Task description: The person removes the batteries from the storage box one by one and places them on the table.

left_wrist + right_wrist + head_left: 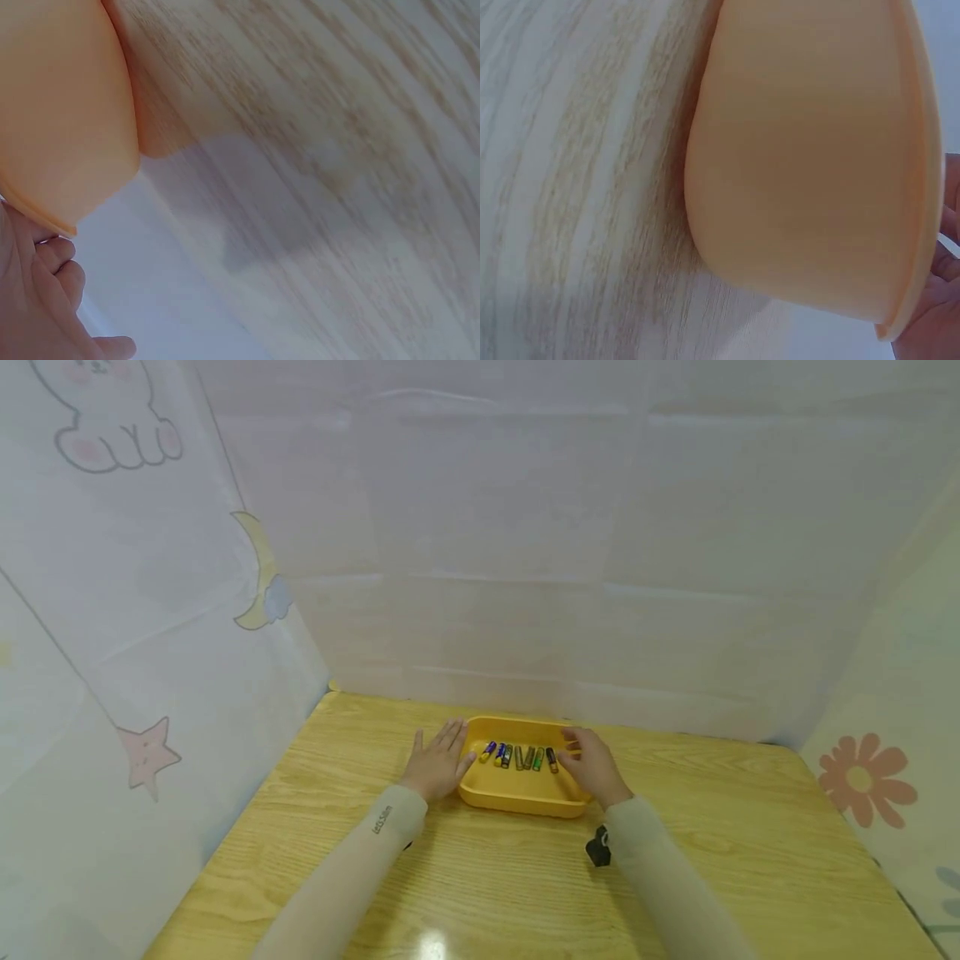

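A yellow plastic tray (pixel 517 787) sits on the table with several batteries (pixel 529 757) lying in a loose row inside. My left hand (pixel 435 767) rests against the tray's left rim, its fingers straight and spread. In the left wrist view, the fingers of the left hand (pixel 37 292) reach up to the rim of the tray (pixel 64 97). Over the right rim, my right hand (pixel 596 770) has loosely bent fingers, the thumb close beside a dark battery (pixel 552 760). The right wrist view has the tray wall (pixel 802 157) hiding much of the right hand (pixel 934 319).
The wood-grain table (pixel 480 877) extends around the tray. A pale cloth wall (pixel 495 635) stands close behind it, with printed cloth (pixel 150 652) at the left and more at the right. A small black object (pixel 598 848) shows at the right wrist.
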### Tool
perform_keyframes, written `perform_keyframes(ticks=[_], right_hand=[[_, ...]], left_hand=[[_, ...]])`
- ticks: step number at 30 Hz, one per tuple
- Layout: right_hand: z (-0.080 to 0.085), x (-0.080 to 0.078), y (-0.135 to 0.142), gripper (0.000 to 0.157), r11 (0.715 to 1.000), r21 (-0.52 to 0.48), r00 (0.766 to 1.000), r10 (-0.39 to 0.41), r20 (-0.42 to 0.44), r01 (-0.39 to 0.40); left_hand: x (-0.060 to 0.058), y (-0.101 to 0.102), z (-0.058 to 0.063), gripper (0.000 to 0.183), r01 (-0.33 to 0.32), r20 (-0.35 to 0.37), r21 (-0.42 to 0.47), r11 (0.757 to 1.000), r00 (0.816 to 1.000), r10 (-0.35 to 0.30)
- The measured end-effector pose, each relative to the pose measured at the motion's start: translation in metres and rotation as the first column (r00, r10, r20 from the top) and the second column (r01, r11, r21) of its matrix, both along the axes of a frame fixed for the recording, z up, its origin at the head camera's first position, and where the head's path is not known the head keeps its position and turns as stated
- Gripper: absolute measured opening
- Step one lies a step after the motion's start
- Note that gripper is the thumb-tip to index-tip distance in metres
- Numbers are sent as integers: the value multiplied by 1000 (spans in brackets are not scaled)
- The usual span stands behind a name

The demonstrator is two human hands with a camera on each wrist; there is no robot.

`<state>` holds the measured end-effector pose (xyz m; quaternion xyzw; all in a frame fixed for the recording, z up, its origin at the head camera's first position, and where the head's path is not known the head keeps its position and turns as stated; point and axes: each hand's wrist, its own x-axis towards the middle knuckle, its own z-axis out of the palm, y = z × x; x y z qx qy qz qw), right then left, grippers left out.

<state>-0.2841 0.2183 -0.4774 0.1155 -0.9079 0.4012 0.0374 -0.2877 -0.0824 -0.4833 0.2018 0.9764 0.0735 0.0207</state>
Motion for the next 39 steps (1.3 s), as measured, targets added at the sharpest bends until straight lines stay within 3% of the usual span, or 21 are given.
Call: perform_keyframes(ticks=[4, 9, 22, 28, 39], right_hand=[[2, -2, -4, 51, 996, 82, 999, 33, 17, -34], [1, -5, -9, 51, 972, 227, 998, 58, 22, -62], [-6, -13, -15, 46, 929, 366, 997, 31, 69, -54], [-10, -19, -15, 41, 896, 439, 997, 50, 52, -68], [-8, -26, -15, 40, 863, 494, 994, 80, 71, -105]], left_hand=[[1, -1, 0, 68, 9, 2, 24, 1000, 1000, -9], [0, -2, -3, 67, 17, -14, 46, 999, 1000, -16], [-1, -1, -6, 68, 8, 2, 45, 999, 1000, -9], [-2, 0, -8, 68, 12, -13, 41, 999, 1000, -11], [0, 0, -8, 68, 19, -21, 63, 998, 1000, -18]])
